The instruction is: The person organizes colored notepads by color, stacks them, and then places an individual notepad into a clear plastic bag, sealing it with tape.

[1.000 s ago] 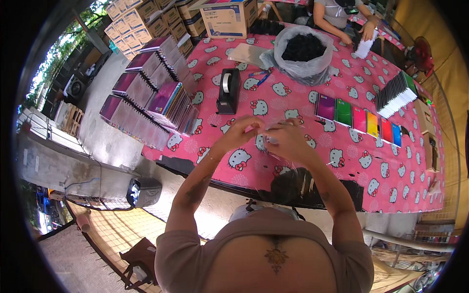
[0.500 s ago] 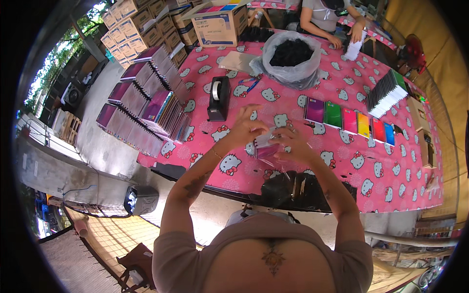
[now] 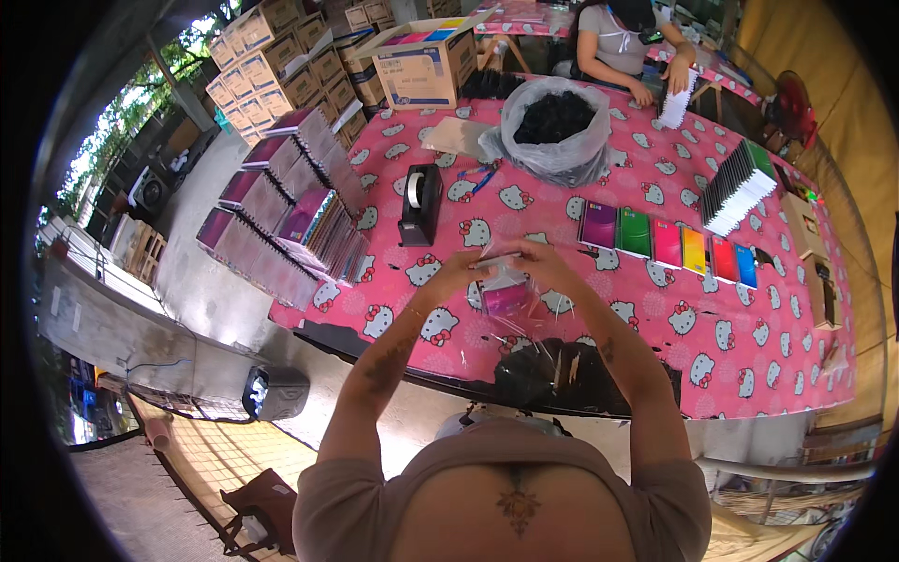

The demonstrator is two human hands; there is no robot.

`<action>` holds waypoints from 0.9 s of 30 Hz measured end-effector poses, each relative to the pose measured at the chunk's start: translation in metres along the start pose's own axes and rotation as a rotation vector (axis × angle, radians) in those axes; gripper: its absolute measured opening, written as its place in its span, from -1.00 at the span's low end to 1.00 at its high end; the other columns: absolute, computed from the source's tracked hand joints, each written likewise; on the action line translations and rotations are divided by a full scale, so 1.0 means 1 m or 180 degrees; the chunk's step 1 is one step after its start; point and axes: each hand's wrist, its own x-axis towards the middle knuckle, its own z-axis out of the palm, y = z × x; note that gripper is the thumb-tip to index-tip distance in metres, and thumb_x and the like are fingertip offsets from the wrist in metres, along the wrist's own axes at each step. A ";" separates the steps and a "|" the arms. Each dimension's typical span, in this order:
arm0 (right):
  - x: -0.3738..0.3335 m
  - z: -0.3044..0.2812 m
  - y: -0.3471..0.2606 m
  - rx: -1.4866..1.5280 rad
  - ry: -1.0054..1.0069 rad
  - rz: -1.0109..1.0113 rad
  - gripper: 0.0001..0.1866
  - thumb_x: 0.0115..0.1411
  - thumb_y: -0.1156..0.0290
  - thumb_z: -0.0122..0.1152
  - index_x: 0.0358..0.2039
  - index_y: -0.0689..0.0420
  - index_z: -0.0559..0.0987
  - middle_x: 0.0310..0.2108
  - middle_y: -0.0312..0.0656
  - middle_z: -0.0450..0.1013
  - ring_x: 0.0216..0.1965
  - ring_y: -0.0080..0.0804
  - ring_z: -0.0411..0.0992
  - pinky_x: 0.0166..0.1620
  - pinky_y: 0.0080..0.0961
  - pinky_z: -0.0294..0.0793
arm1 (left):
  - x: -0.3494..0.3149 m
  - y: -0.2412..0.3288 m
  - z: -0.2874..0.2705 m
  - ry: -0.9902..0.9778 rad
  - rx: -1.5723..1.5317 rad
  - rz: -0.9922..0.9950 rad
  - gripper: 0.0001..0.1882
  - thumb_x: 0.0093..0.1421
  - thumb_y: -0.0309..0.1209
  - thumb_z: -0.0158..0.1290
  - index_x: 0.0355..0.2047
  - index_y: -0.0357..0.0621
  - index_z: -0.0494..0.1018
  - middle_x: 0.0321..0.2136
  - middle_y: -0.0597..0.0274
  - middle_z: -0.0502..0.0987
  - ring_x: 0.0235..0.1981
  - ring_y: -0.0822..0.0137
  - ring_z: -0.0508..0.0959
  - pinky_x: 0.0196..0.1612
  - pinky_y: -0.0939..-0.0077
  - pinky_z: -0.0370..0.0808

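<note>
A purple notebook (image 3: 507,300) in a clear plastic sleeve lies in front of me on the pink cartoon-print tablecloth (image 3: 412,348). My left hand (image 3: 461,273) and my right hand (image 3: 541,262) meet at its far end, fingers closed on the sleeve's clear plastic (image 3: 506,260). The fingertips are small and partly overlap there. Loose plastic spreads from the notebook toward the table's near edge. Beyond my left hand stands a black tape dispenser (image 3: 421,208).
Stacked spiral notebooks (image 3: 281,211) stand at the left. A row of coloured notebooks (image 3: 667,244) and a notebook stack (image 3: 738,192) lie right. Farther back are a plastic bag of black material (image 3: 554,131), blue pens (image 3: 484,178), an open carton (image 3: 421,70) and a co-worker (image 3: 618,47) handling a notebook.
My left hand has come down to the sleeve's far end and my right hand has shifted up and left to meet it. The view has tilted slightly.
</note>
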 end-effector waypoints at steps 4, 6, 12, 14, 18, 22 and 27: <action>-0.020 0.008 -0.032 -0.0609 -0.0450 -0.0462 -0.46 0.11 0.34 0.40 0.11 0.10 0.49 -0.04 -0.18 0.47 0.01 -0.33 0.43 0.04 -0.37 0.40 | -0.028 0.019 0.016 0.0425 0.0829 0.0710 -0.44 0.26 -0.31 0.17 0.22 -0.29 0.36 0.08 0.05 0.51 0.12 0.24 0.49 0.18 0.34 0.40; -0.035 0.003 -0.039 -0.1565 -0.0223 -0.1113 -0.52 0.07 0.39 0.41 0.04 0.07 0.54 -0.02 -0.17 0.47 0.01 -0.31 0.44 0.03 -0.34 0.42 | -0.042 0.053 0.033 0.0725 0.2848 0.1645 -0.48 0.23 -0.33 0.19 0.16 -0.27 0.42 0.07 0.05 0.52 0.12 0.18 0.50 0.20 0.29 0.40; -0.040 0.008 -0.023 -0.2244 0.0035 -0.1582 -0.65 0.01 0.49 0.38 -0.13 0.07 0.59 -0.17 -0.19 0.50 -0.14 -0.17 0.47 -0.13 -0.24 0.47 | -0.049 0.053 0.050 0.0929 0.3187 0.1679 -0.72 0.16 -0.29 0.19 -0.14 -0.12 0.58 -0.11 0.03 0.56 -0.06 0.01 0.53 -0.01 0.07 0.42; -0.037 0.014 -0.025 -0.2000 0.0023 -0.1421 -0.67 -0.01 0.51 0.37 -0.17 0.09 0.58 -0.27 -0.18 0.51 -0.20 -0.17 0.48 -0.19 -0.22 0.47 | -0.041 0.052 0.042 0.0899 0.2976 0.1665 -0.77 0.15 -0.30 0.20 -0.22 -0.12 0.60 -0.21 0.06 0.57 -0.16 0.01 0.54 -0.11 0.08 0.41; -0.031 0.025 -0.032 -0.2274 0.0383 -0.1032 -0.58 -0.02 0.54 0.34 -0.09 0.10 0.51 -0.35 -0.15 0.50 -0.24 -0.15 0.49 -0.26 -0.22 0.47 | -0.024 0.065 0.041 0.0750 0.2974 0.0815 -0.60 0.06 -0.35 0.26 -0.07 -0.15 0.56 -0.33 0.07 0.59 -0.28 -0.01 0.55 -0.21 0.16 0.48; -0.020 0.032 -0.027 -0.3060 0.0609 -0.0867 -0.42 -0.06 0.54 0.37 0.03 0.08 0.42 -0.18 -0.07 0.45 -0.15 -0.12 0.45 -0.20 -0.25 0.46 | -0.007 0.055 0.044 0.1160 0.3377 0.0628 -0.40 0.04 -0.26 0.31 0.08 -0.22 0.44 -0.30 0.03 0.61 -0.30 0.05 0.59 -0.21 0.19 0.51; -0.019 0.014 0.002 -0.0490 0.0750 0.0095 -0.33 -0.01 0.49 0.42 0.13 0.06 0.36 -0.02 -0.07 0.30 -0.03 -0.23 0.37 -0.06 -0.31 0.48 | 0.017 0.015 0.005 0.0563 0.1082 0.0310 -0.41 0.07 -0.22 0.33 0.05 -0.25 0.44 -0.37 0.05 0.61 -0.36 0.20 0.60 -0.26 0.26 0.54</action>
